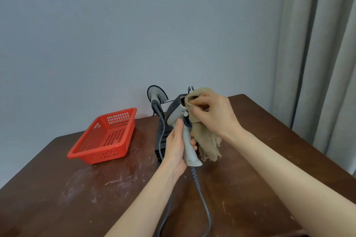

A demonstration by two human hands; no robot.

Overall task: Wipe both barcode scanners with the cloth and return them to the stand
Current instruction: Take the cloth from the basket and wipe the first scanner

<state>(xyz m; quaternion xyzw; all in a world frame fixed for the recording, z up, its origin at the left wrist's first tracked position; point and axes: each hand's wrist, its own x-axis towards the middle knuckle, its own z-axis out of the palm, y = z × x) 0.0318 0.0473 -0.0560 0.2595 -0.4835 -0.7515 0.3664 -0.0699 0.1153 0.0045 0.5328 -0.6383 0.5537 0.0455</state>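
Observation:
A grey and black barcode scanner (pixel 178 113) is held upright above the table, my left hand (pixel 175 144) wrapped around its light grey handle. My right hand (pixel 213 113) grips a tan cloth (pixel 206 136) and presses it against the scanner's front window. Loose cloth hangs down to the right of the handle. The second scanner (pixel 156 95) rests head-up on the black stand (pixel 160 140) behind, near the wall. Grey cables (pixel 204 206) run from both scanners toward the table's near edge.
A red plastic basket (pixel 105 136) with nothing in it sits on the brown wooden table (pixel 77 188) to the left of the stand. A grey wall is close behind. A curtain (pixel 317 54) hangs at the right.

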